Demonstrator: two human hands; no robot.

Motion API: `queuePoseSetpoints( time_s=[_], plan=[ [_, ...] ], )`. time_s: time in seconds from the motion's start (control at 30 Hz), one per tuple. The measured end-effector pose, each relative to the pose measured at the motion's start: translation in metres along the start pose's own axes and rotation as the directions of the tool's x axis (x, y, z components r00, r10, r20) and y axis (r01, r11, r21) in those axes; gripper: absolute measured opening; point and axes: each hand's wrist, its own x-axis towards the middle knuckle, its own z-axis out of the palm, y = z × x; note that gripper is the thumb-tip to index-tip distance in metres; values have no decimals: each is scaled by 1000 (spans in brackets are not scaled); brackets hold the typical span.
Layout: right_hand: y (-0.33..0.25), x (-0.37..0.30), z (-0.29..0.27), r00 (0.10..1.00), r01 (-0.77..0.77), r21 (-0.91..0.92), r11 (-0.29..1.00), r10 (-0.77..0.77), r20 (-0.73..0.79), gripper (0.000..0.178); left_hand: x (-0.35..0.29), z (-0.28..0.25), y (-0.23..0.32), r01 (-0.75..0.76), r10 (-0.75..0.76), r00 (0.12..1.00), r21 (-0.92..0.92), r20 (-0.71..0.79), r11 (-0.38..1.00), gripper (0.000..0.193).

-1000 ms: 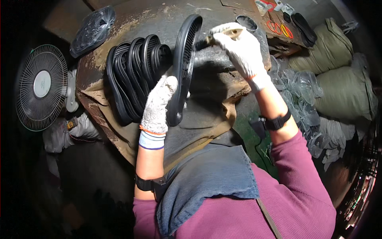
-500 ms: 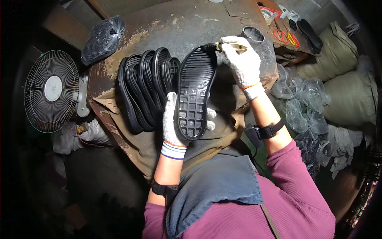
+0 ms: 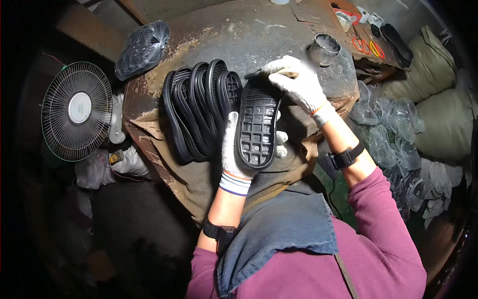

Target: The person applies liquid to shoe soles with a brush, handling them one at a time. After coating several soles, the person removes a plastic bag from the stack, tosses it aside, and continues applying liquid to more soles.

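At centre, left hand [image 3: 231, 149] grips black sole [image 3: 257, 129]; at its one o'clock, right hand [image 3: 298, 84] curled, contents unclear.

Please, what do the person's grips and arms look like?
The left grip and right grip wear whitish knitted gloves with orange trim; the left cuff shows blue bands. Black straps carrying dark boxes circle both forearms, then come purple ribbed sleeves.

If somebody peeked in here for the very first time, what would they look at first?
Probably the black sole in the middle, held by the gloved left hand, with the right hand at its top end. Next might come the row of soles just left of it on the table, then the round fan at the far left.
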Motion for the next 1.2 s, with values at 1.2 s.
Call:
queuePoseSetpoints(
  time_s=[1.2],
  plan=[
    [-108,-75,47,986,39,92,995,-53,160,19,-49,21,95,-335,452,870,909,197,249,80]
  ],
)
